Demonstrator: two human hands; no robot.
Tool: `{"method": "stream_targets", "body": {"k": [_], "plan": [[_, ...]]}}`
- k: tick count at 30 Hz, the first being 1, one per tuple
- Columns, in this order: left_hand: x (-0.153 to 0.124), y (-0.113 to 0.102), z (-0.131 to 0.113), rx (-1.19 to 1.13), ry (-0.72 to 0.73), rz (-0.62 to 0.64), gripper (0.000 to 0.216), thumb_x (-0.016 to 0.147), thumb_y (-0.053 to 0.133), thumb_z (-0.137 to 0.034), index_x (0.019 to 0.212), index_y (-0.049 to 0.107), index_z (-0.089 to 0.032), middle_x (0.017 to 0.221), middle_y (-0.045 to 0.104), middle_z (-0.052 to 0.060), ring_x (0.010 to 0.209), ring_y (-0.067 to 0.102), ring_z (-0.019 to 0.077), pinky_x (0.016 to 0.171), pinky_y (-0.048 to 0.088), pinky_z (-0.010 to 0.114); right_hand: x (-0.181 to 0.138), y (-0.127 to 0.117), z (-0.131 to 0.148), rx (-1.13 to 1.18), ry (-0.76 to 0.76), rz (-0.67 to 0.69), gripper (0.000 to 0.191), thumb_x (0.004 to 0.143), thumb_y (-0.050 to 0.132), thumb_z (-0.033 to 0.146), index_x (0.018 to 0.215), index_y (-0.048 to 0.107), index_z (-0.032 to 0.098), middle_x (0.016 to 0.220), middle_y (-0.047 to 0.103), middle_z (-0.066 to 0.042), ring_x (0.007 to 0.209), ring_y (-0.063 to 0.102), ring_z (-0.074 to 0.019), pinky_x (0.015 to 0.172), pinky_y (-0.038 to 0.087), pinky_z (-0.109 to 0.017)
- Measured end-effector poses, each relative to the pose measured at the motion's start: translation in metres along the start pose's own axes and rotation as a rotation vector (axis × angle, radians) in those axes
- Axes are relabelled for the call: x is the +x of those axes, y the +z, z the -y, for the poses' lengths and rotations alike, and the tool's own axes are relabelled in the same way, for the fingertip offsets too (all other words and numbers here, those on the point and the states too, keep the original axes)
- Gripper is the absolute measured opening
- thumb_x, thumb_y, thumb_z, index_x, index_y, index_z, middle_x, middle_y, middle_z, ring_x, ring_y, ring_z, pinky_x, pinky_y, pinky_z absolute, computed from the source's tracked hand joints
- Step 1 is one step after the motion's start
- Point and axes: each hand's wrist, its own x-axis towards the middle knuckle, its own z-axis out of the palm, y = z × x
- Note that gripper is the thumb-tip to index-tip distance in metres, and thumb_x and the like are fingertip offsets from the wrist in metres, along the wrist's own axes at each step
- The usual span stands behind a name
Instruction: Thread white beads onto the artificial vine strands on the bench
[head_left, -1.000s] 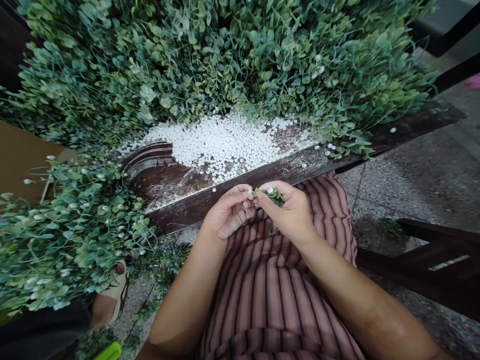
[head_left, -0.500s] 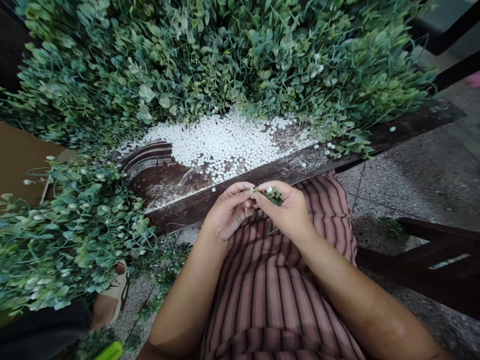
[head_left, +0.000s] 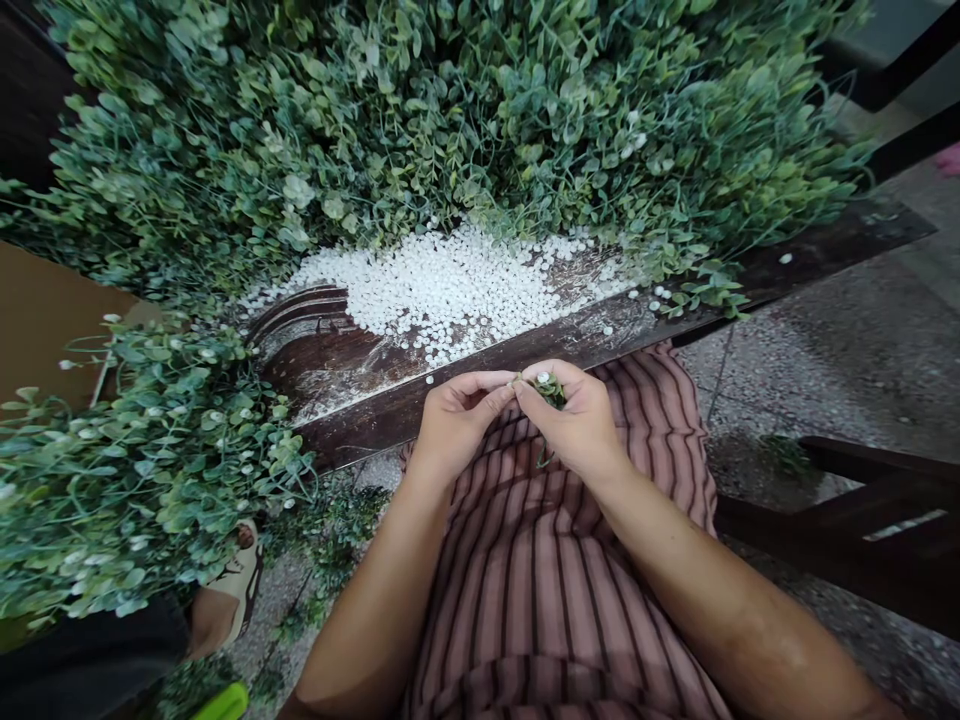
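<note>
- Our right grip (head_left: 576,415) has a leafy sprig (head_left: 553,392) pinched between thumb and forefinger, with most of the leaves bunched up inside the curl of that hand.
- There's one white bead (head_left: 543,378) showing on the sprig, right by our right forefinger, and a thin bit of stem dangles below the hand.
- Our left grip (head_left: 459,415) is pinched too, thumb and forefinger meeting at the left end of the sprig, fingertips right up against the right ones. Can't tell if there's a bead hidden in there, it's way too small and covered.
- So the sprig sits between our two hands, over our striped garment (head_left: 540,580) and just off the near edge of the dark wooden worktop (head_left: 360,428).
- Past our hands we've got a big heap of loose white beads (head_left: 457,285) spread on the worktop, plus a few strays along the edge.
- Behind that heap is a thick mass of greenery (head_left: 450,120), and off to our left a separate leafy bunch (head_left: 172,440) dotted with white.
- Under that bunch we can see somebody's sandalled foot (head_left: 232,600) on the speckled floor (head_left: 787,370), near a bright green object (head_left: 223,703), partly cut off.
</note>
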Motion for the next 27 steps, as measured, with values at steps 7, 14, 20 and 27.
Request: {"method": "stream_targets", "body": {"k": [7,14,20,27], "plan": [[0.0024,-0.0025,0.0022,-0.06,-0.064,0.01,0.021,0.055,0.079,-0.026,0.071,0.071,-0.015,0.066,0.068,0.001,0.059,0.06,0.0087,0.061,0.05,0.02,-0.0017,-0.0022,-0.0002,0.038,0.056,0.027,0.01,0.072,0.058,0.026,0.068,0.057,0.017,0.062,0.058,0.001,0.057,0.052,-0.0108,0.055,0.043,-0.022],[0.0028,-0.0087,0.0045,-0.212,-0.196,0.072,0.021,0.055,0.08,-0.023,0.072,0.069,-0.015,0.061,0.066,0.0,0.057,0.06,0.0061,0.057,0.048,0.014,-0.0021,-0.0035,0.005,-0.004,0.036,0.05,0.009,0.071,0.055,0.023,0.065,0.057,0.017,0.057,0.057,0.002,0.053,0.049,-0.0102,0.051,0.04,-0.021],[0.0031,-0.008,0.0044,-0.116,-0.144,0.096,0.022,0.056,0.079,-0.022,0.075,0.071,-0.016,0.066,0.068,0.001,0.06,0.059,0.0071,0.062,0.048,0.018,-0.0018,-0.0045,0.0031,-0.042,0.029,0.077,0.01,0.07,0.056,0.024,0.062,0.056,0.017,0.056,0.056,0.001,0.055,0.049,-0.0107,0.053,0.039,-0.022],[0.0034,-0.0059,0.0034,0.006,-0.058,0.053,0.02,0.057,0.078,-0.027,0.072,0.072,-0.015,0.069,0.069,0.003,0.063,0.059,0.0099,0.066,0.049,0.022,-0.0025,-0.0029,-0.0005,-0.039,0.036,0.06,0.011,0.069,0.057,0.025,0.061,0.054,0.017,0.056,0.053,0.002,0.054,0.048,-0.0103,0.052,0.037,-0.022]]}}
